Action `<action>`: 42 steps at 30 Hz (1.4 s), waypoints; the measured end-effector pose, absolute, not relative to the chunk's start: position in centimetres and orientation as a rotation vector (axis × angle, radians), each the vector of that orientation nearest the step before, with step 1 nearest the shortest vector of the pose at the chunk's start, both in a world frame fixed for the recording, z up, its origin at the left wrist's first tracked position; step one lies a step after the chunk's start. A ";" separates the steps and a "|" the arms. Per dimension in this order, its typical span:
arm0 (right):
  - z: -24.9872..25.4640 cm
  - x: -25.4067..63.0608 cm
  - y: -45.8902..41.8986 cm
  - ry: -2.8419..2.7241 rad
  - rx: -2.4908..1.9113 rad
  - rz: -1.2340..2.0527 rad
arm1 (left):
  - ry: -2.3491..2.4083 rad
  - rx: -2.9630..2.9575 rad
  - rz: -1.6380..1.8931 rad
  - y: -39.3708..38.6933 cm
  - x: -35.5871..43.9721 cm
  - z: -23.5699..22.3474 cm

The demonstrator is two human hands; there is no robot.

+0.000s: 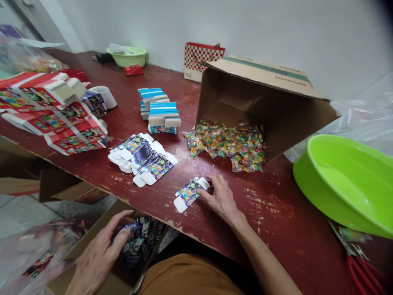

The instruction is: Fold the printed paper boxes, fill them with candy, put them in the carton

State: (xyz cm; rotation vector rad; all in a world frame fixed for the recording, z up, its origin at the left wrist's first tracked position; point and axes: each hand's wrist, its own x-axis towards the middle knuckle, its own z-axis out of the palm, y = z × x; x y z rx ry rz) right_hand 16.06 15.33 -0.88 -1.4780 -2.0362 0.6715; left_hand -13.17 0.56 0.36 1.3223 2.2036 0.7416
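My right hand (221, 198) is closed on the end of a small flattened candy carton (188, 193), its thumb on top and white flaps spread at both ends. The carton lies at the table's front edge. Below that edge, my left hand (102, 246) is over an open cardboard box (89, 233) that contains many small dark purple cartons (143, 235). Its thumb and forefinger are apart, with purple cartons showing just beyond them. Left of the right hand lies a stack of unfolded purple cartons (144, 157). Small wrapped candies (227, 141) spill from a tipped cardboard box (264, 90).
Bundled red cartons (58, 112) stand at the left, blue-topped bundles (162, 114) in the middle. A green basin (344, 184) and red-handled scissors (357, 262) are on the right. Further back are a checked paper bag (202, 61), a tape dispenser (133, 70) and a pale green basin (129, 57).
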 end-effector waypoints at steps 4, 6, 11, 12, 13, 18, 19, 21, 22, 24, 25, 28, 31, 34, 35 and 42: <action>-1.6 15.5 16.0 -2.195 -1.640 0.436 | 2.238 1.599 0.747 1.4 -11.9 -0.1; -1.6 15.2 15.6 -2.213 -1.676 0.456 | 2.193 1.828 0.802 3.1 -9.1 -0.1; -1.2 15.7 14.9 -2.160 -1.618 0.635 | 2.026 2.189 0.589 7.9 -3.2 -0.4; -1.2 15.9 14.9 -2.127 -1.592 0.680 | 1.996 2.182 0.571 8.5 -2.7 -0.5; -1.2 16.1 14.8 -2.079 -1.568 0.741 | 1.969 2.151 0.568 8.9 -2.5 -0.5; -0.9 16.2 14.7 -1.493 -1.279 1.314 | 1.796 1.732 0.591 9.4 -2.9 1.1; -0.6 16.1 14.5 -1.378 -1.198 1.429 | 1.695 1.590 0.627 9.3 -3.0 1.6; 0.3 15.8 14.1 -1.247 -1.070 1.598 | 1.380 1.274 0.681 8.8 -3.1 2.5; 0.8 15.6 13.8 -1.223 -1.024 1.656 | 1.190 1.120 0.675 8.4 -3.0 2.8; 1.8 15.3 13.2 -1.192 -0.960 1.755 | 0.872 0.858 0.618 7.7 -2.7 3.2; 2.2 15.2 13.0 -1.173 -0.934 1.793 | 0.778 0.759 0.603 7.3 -2.5 3.2; 2.8 15.0 12.4 -1.147 -0.881 1.848 | 0.746 0.614 0.675 6.6 -1.6 2.9; 3.0 14.8 12.0 -1.199 -0.876 1.824 | 0.924 0.701 0.800 6.5 -0.6 2.7; 2.8 14.6 11.5 -1.235 -0.902 1.732 | 1.104 0.776 0.879 6.6 -0.2 2.9; 2.6 14.6 11.4 -1.242 -0.909 1.697 | 1.123 0.769 0.894 6.6 -0.2 3.1; 3.1 15.3 10.6 -1.648 -1.096 0.995 | 0.921 0.830 0.724 6.2 -1.1 3.5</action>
